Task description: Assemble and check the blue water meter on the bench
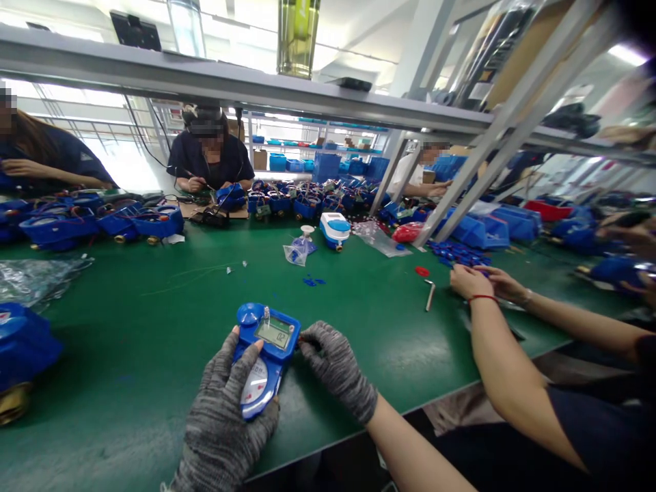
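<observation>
A blue water meter (266,348) with a small grey display and a white dial lies on the green table (143,342) close to its near edge. My left hand (223,417), in a grey knit glove, wraps around the meter's lower left side, thumb near the display. My right hand (335,365), also gloved, has its fingers curled and its fingertips touch the meter's right edge by the display.
A co-worker's bare arms (492,342) reach onto the table at the right beside a metal tool (429,295) and a red cap (421,271). Another meter (335,230), plastic bags (298,251) and rows of blue meters (102,222) lie further back. Other people sit across the table.
</observation>
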`<state>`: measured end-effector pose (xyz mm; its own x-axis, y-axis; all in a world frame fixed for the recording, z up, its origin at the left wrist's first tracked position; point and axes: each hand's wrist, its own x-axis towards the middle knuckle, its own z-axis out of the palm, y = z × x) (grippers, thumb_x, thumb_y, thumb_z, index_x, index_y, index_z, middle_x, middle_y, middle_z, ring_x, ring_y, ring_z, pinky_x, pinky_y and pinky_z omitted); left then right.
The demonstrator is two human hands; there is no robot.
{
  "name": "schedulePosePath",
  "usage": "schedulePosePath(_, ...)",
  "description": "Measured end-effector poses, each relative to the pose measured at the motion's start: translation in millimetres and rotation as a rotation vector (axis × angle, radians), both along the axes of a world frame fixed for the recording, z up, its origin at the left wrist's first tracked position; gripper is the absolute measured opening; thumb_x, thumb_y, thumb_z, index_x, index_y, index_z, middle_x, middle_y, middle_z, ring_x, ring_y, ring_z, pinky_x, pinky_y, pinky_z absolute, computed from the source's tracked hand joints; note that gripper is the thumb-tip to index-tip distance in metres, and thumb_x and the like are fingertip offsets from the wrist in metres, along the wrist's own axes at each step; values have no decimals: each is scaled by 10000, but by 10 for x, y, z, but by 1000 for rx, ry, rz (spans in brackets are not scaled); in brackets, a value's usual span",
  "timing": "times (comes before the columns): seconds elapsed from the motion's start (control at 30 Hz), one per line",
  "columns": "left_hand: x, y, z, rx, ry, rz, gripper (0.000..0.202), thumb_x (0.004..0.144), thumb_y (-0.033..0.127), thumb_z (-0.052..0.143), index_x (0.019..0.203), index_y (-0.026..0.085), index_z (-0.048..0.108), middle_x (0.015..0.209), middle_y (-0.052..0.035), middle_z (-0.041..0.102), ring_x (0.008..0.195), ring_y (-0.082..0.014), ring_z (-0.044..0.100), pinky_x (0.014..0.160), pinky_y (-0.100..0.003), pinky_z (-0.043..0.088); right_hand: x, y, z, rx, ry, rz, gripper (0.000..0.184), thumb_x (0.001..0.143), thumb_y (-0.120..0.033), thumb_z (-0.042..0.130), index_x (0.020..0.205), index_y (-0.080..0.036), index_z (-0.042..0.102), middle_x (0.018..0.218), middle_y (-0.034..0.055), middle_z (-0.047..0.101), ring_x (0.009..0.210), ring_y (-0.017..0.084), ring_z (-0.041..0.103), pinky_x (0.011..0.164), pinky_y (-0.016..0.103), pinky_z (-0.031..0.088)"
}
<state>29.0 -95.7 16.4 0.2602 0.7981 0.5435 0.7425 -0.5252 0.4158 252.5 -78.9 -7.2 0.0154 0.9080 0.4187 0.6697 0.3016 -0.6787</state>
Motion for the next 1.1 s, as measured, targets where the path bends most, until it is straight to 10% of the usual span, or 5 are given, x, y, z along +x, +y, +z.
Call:
schedulePosePath(0.43,-2,-4,16,31,-2,-23,633,795,350,640,1389,290,428,1507,-81,348,1268,-346,460,967,-565,511,-53,-208,-6,175,-466,-1,244,934,-179,491,1093,-161,675,994,124,666,934,234,586,876,410,488)
schedulePosePath(0.73,-5,9,20,52,29,-11,622,797,359,636,1381,270,439,1499,-92,360,1251,-355,470,936,-547,535,5,-14,203,-613,778,189,458,838,-461,613,1177,-154,587,967,96,702,816,204,690,681,325,559)
schedulePosePath(1.1,-61,70,-118,75,69,-22,653,795,415,623,1405,328,408,1526,-49,324,1218,-358,495,866,-548,573,-68,240,-42,-763,1003,236,410,676,-371,718,980,-97,696,675,58,675,518,129,609,517,257,514)
